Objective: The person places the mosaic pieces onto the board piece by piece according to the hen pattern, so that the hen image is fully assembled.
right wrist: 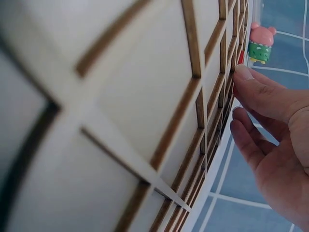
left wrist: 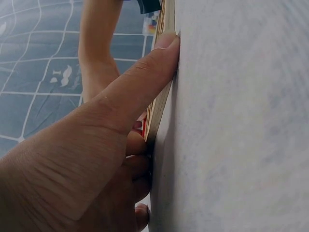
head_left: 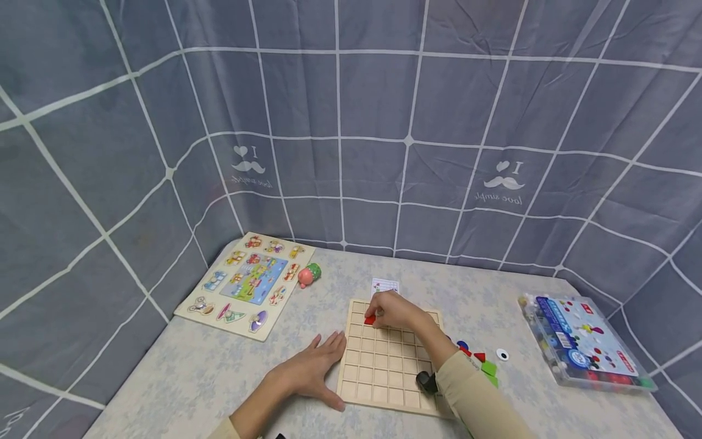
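Note:
A wooden grid board [head_left: 378,361] lies on the table in front of me. My right hand [head_left: 393,310] pinches a small flat red piece [head_left: 370,320] over the squares near the board's far left corner. In the right wrist view, thumb and forefinger hold the red piece [right wrist: 241,58] right at the grid surface. My left hand [head_left: 311,369] rests on the table along the board's left side, fingers spread. Its thumb [left wrist: 145,70] presses against the board's side edge in the left wrist view.
Beyond the board lies a small printed card [head_left: 386,285]. Loose pieces, including a red triangle [head_left: 479,356], green squares [head_left: 489,368] and a white disc [head_left: 502,354], lie right. A picture puzzle [head_left: 222,308] and pink-green figurine [head_left: 309,275] stand left; a plastic box [head_left: 589,341] sits far right.

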Available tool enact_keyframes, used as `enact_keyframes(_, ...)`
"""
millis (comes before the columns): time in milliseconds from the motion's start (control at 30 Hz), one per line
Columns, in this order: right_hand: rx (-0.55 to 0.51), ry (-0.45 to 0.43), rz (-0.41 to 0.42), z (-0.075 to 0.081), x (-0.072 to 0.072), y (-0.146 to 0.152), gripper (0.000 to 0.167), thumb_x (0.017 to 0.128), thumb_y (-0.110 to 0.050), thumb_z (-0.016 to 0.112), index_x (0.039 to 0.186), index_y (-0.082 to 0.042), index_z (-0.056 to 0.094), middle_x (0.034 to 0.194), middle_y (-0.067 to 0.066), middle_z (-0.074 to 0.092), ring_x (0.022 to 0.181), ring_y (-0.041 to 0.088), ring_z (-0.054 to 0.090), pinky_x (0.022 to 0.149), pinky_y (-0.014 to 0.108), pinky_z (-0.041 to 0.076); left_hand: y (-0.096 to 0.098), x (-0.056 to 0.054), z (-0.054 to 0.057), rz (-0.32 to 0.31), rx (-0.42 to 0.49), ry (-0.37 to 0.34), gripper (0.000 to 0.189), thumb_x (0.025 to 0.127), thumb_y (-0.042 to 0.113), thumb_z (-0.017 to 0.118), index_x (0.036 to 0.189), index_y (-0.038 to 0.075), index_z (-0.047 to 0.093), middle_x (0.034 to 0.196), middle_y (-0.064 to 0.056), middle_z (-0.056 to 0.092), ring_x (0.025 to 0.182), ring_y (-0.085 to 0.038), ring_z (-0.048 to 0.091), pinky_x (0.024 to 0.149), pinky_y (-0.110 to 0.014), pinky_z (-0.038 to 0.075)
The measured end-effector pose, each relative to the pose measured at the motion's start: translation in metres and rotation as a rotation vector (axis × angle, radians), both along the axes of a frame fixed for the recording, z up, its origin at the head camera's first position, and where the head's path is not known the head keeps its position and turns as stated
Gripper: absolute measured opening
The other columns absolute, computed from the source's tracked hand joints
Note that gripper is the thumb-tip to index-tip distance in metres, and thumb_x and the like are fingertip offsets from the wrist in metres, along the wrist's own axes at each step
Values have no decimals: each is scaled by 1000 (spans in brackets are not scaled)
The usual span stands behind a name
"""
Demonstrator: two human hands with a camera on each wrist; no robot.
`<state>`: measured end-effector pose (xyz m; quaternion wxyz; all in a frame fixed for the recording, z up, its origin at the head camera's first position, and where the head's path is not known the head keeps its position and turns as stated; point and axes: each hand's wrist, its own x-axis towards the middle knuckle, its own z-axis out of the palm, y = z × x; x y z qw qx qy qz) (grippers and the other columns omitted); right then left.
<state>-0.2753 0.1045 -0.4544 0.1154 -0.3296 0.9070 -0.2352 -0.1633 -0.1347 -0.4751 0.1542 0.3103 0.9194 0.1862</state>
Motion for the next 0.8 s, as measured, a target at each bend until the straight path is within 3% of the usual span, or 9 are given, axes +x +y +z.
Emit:
enact_keyframes(433,7,14,16,1,1,3,22,77,-5,80,99,-9,77,97,2,71,85,16,62,72,26,53,1,-1,0,3,2,-25,123,65,63,80,153,-1,23,162,-15,18,152,-27,16,124,-51,12)
enact_keyframes(800,-20,17,-56,8,10,21,30,77,-11,81,107,-8,75,105,5,73,95,24,66,77,34,56,2,-2,2,20,-10,-51,125,63,64,80,153,0,22,163,-15,18,152,-27,15,124,-51,11)
